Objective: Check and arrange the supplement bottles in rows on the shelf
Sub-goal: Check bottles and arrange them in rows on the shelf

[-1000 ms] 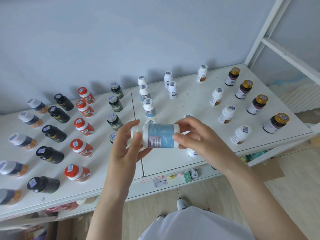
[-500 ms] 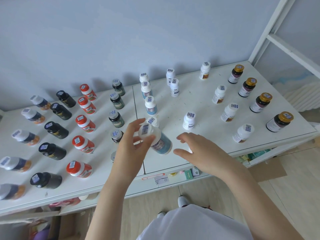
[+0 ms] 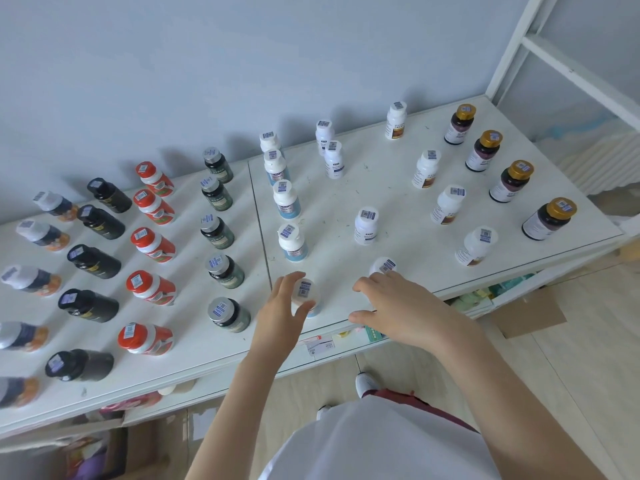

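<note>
1. Gripping bottle [image 3: 306, 293] by its cap with left hand [image 3: 284, 315], upright at shelf [image 3: 346, 188] front, to finish the blue row [image 3: 286, 202].
2. Hovering right hand [image 3: 398, 308] loose, empty, beside white bottle [image 3: 383, 266], probably next.

cap stickers [image 3: 367, 214] barcodes only, bottle labels [image 3: 424, 174] too small to read

Backdrop and clutter around the work.
A blue-grey wall [image 3: 242, 64] rises well beyond the left hand's [image 3: 282, 308] grip, and a white frame [image 3: 512, 46] stands far to its right. Just below and right of the grip sit paper tags [image 3: 320, 346] and a green box [image 3: 375, 332]. Farther right is a brown cardboard piece [image 3: 530, 317] by the wood floor [image 3: 581, 375]. A white shoe [image 3: 365, 382] shows below the grip.
</note>
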